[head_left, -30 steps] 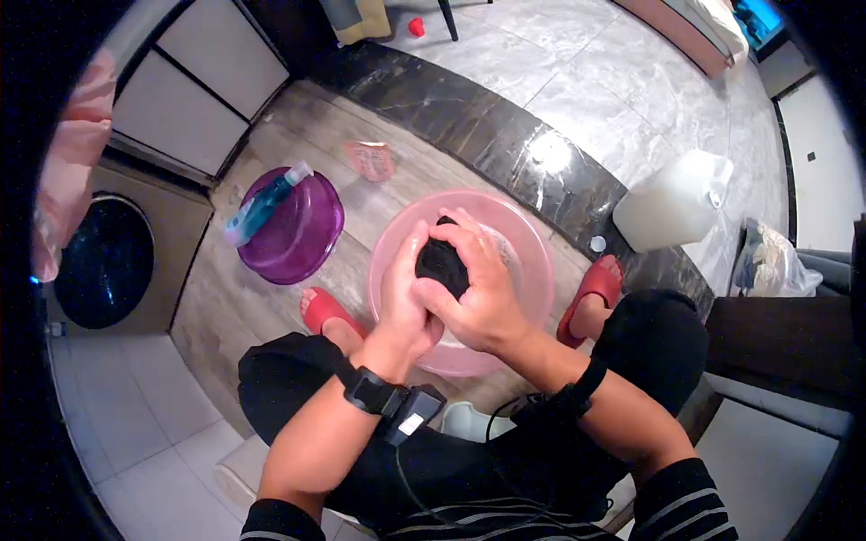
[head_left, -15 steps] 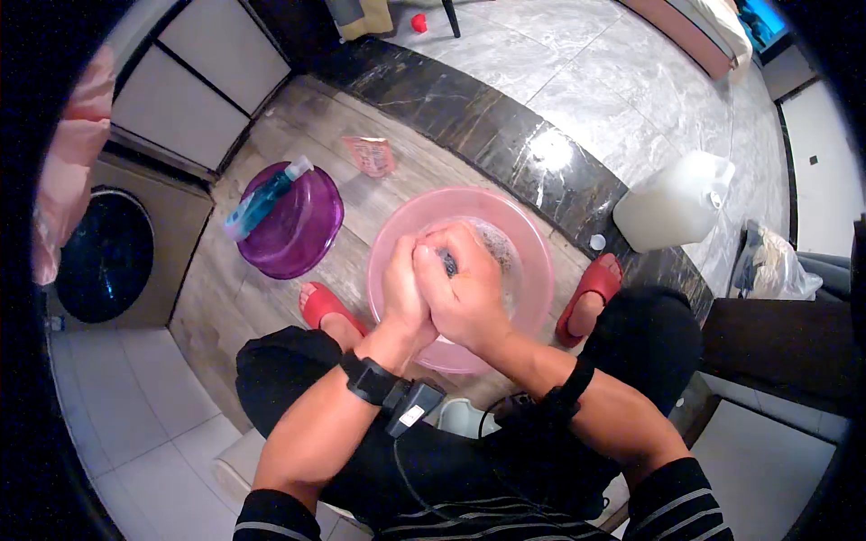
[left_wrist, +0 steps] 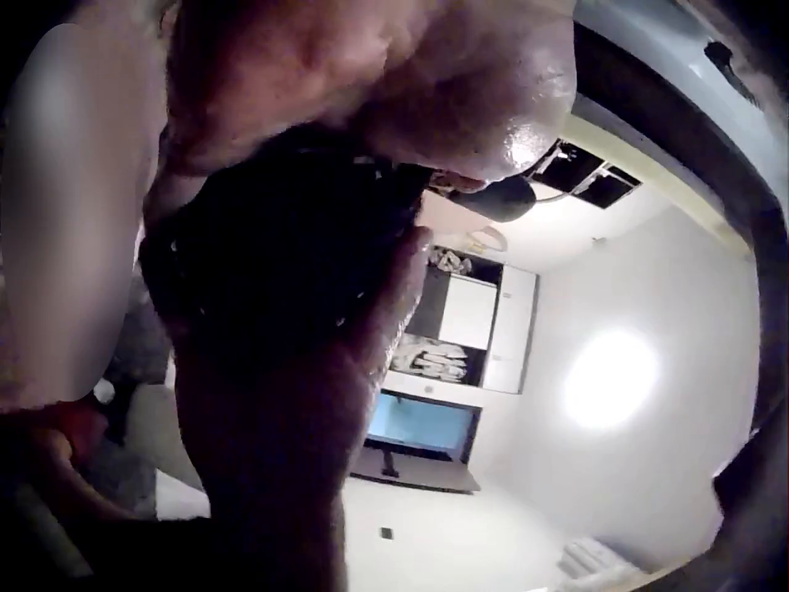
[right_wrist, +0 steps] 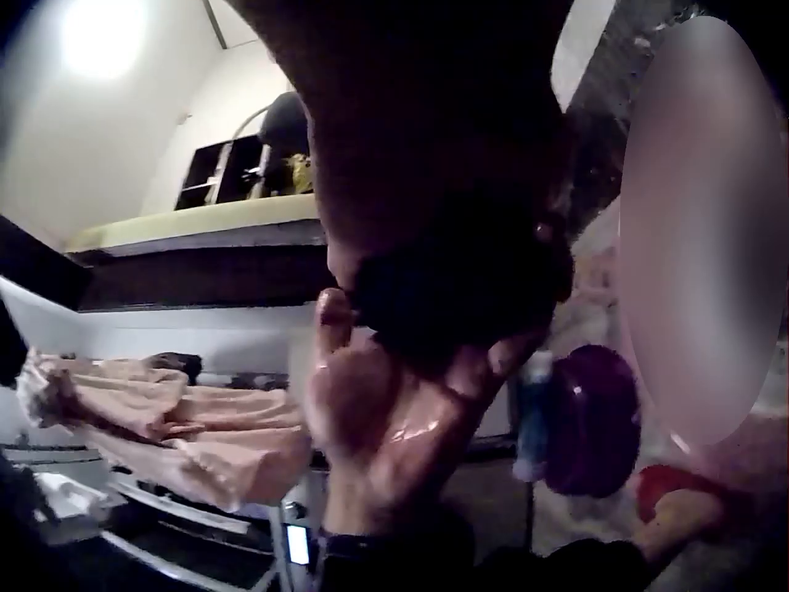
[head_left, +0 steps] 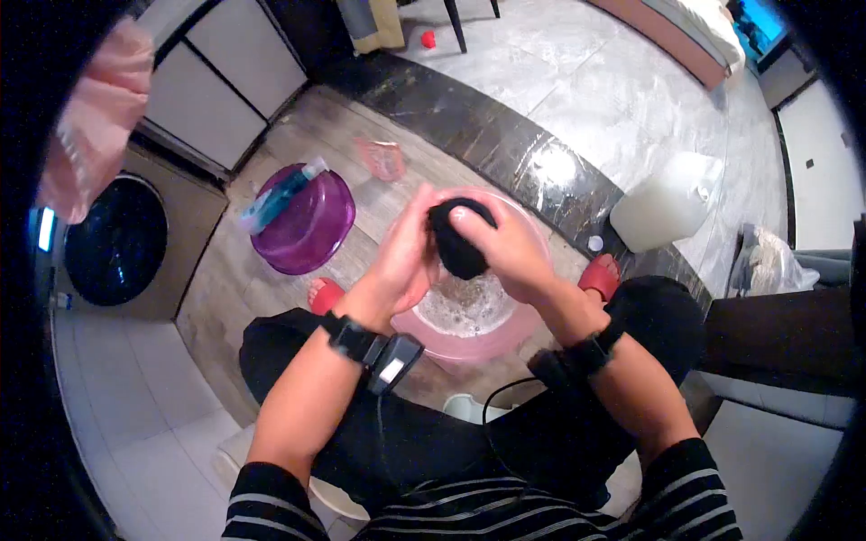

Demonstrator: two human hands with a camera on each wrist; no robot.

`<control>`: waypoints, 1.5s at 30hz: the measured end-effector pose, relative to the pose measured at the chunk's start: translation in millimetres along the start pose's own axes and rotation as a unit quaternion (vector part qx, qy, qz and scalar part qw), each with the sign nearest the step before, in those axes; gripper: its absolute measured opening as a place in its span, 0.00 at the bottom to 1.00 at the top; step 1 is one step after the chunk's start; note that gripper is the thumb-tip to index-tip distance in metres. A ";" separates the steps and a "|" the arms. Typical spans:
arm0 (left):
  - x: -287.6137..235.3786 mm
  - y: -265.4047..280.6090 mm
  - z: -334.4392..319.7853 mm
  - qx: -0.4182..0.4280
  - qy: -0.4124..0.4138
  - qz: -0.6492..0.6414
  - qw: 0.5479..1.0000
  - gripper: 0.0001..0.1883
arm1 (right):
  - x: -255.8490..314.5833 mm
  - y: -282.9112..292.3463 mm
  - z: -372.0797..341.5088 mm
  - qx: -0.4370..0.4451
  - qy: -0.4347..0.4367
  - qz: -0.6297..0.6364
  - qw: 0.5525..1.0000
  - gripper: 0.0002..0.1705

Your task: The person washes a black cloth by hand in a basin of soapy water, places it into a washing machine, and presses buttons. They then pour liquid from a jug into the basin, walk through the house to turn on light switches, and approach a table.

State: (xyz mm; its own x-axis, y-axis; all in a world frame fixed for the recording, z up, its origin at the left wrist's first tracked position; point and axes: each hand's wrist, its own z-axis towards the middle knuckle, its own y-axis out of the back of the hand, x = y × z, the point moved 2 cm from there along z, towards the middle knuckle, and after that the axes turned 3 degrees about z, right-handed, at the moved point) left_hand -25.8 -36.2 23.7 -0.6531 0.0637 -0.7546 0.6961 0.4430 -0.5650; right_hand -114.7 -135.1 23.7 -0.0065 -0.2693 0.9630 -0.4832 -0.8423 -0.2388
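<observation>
A bunched black cloth is held over a pink basin of sudsy water in the head view. My right hand grips it, thumb laid across its top. On the other side my left hand has its fingers stretched out, the palm side against the cloth. From the right wrist, the left palm looks wet and faces the dark bundle. The left wrist view has the cloth between both hands, in deep shadow.
Left of the pink basin is a purple basin with a bottle of blue liquid across it. A pink packet lies on the floor behind. At right stand a white jug and a small white cap. Red slippers flank the basin.
Both hands were clasped around the cloth, squeezing it nearly out of sight. Now they have parted; the left fingers have straightened and the cloth shows between them, slightly higher and farther forward.
</observation>
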 end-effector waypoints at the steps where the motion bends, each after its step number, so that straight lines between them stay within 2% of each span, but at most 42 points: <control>1: 12.9 8.7 4.4 -0.004 0.038 0.032 0.999 0.31 | -30.2 14.8 10.7 -0.023 -0.067 0.047 0.996 0.21; 2: 19.6 11.4 4.9 -0.010 0.077 0.064 0.995 0.32 | -50.6 24.4 17.1 -0.043 -0.136 0.093 0.985 0.20; 3: 12.3 5.1 -2.7 0.004 0.091 0.119 0.989 0.34 | -17.4 11.2 0.7 -0.041 -0.174 0.174 0.968 0.20; 4: 5.9 7.9 -6.7 0.001 0.068 0.141 0.988 0.34 | -12.1 12.1 -1.0 -0.021 -0.173 0.214 0.961 0.20; 6: -7.7 15.2 -12.2 -0.005 0.024 0.183 0.983 0.35 | 11.5 16.6 -6.7 -0.015 -0.167 0.258 0.952 0.21; 7: -18.5 17.8 -18.0 -0.068 -0.007 0.171 0.983 0.34 | 24.2 18.4 -7.6 -0.043 -0.140 0.258 0.955 0.22; 10: -44.2 38.5 -40.2 -0.112 -0.057 0.092 0.988 0.27 | 53.2 27.5 -19.4 -0.072 -0.064 0.315 0.944 0.22; 12: -52.1 41.7 -57.8 -0.131 -0.076 0.069 0.986 0.24 | 62.9 27.5 -36.4 -0.085 -0.058 0.371 0.923 0.21; 13: -55.2 43.6 -67.2 -0.143 -0.087 0.054 0.984 0.23 | 61.2 27.1 -39.2 -0.053 -0.051 0.375 0.924 0.21; 16: -52.7 40.1 -84.0 -0.142 -0.080 0.093 0.982 0.21 | 55.2 20.8 -45.0 -0.078 -0.107 0.331 0.934 0.22; 20: -38.4 48.5 -76.4 -0.153 -0.052 0.075 0.984 0.14 | 14.8 29.7 -32.6 -0.063 -0.139 0.338 0.929 0.22; 21: -37.6 47.5 -75.9 -0.157 -0.047 0.081 0.983 0.13 | 1.2 35.0 -30.1 -0.096 -0.170 0.318 0.928 0.23; 23: -26.4 61.5 -71.0 -0.147 -0.033 0.084 0.985 0.14 | -21.6 40.8 -22.5 -0.096 -0.192 0.295 0.931 0.24; 24: -22.6 68.4 -66.5 -0.140 -0.028 0.084 0.986 0.14 | -16.2 31.5 -19.4 -0.108 -0.188 0.285 0.934 0.24; 26: -27.1 70.9 -69.0 -0.151 0.010 0.102 0.983 0.15 | -5.9 9.6 -12.9 -0.068 -0.183 0.289 0.937 0.25; 28: -35.6 76.7 -68.3 -0.143 0.022 0.090 0.985 0.15 | -4.1 -4.3 -5.4 -0.084 -0.224 0.314 0.919 0.27; 30: -38.0 92.6 -60.9 -0.167 0.045 0.035 0.984 0.15 | -4.7 -13.1 10.0 -0.077 -0.305 0.303 0.900 0.28; 33: -36.7 116.6 -54.3 -0.198 0.098 -0.036 0.975 0.15 | -23.7 -17.2 37.3 -0.130 -0.345 0.314 0.875 0.29; 36: -33.3 133.4 -52.6 -0.229 0.137 -0.073 0.961 0.15 | -36.1 -20.0 57.7 -0.166 -0.389 0.336 0.842 0.26; 39: -31.6 134.2 -61.8 -0.259 0.164 -0.120 0.944 0.15 | -41.0 -24.1 66.4 -0.176 -0.422 0.240 0.856 0.23; 42: -19.2 123.4 -76.7 -0.283 0.161 -0.200 0.924 0.15 | -56.6 -25.2 60.2 -0.158 -0.442 0.263 0.843 0.20; 43: -14.8 118.3 -79.6 -0.284 0.156 -0.225 0.919 0.15 | -58.7 -30.4 61.5 -0.193 -0.470 0.205 0.836 0.19; 45: -2.7 104.7 -89.4 -0.288 0.143 -0.271 0.907 0.17 | -70.8 -34.8 56.4 -0.143 -0.484 0.184 0.843 0.18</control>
State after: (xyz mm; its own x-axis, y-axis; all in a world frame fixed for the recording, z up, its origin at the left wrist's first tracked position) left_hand 22.2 89.9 -3.6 -0.9610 -0.1090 -0.2543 0.0329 0.8676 -0.4962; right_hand -48.0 -113.0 -43.2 0.4484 -0.8601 0.2432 -0.7974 -0.5078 -0.3259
